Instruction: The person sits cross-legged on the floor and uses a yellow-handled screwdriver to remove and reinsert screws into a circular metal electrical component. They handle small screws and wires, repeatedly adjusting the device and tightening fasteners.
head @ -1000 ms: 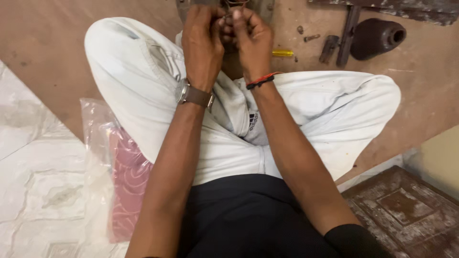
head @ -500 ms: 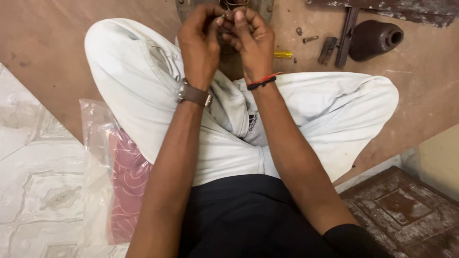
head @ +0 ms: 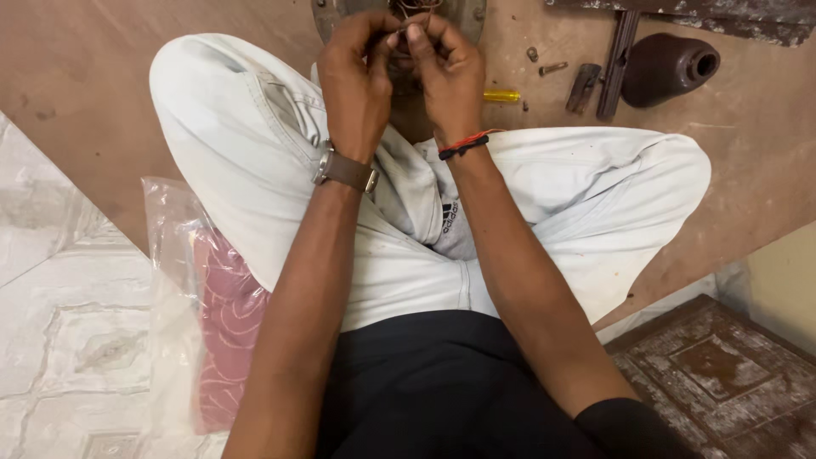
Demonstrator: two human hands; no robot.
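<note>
Brown board flooring carries everything, and the round metal plate at the top edge of view serves as the landmark. Thin reddish wires rise from the middle of that plate, right between the two hands. The left hand sits just below the plate's left half, its grip pinched shut on the wires; the right hand sits just below the plate's right half, fingertips likewise closed on the same strands. Both thumbs meet over the bundle, seemingly so that one hand steadies while the other works the ends, though the fingers hide exactly how the strands run. The person sits cross-legged in pale trousers, knees spread below the plate, which keeps it close and leaves the forearms free.

Right of the plate lie a yellow-handled screwdriver, a loose bolt and a dark cup-shaped housing, near enough to reach. Well below and left of the plate rests a clear plastic bag of pink cloth.
</note>
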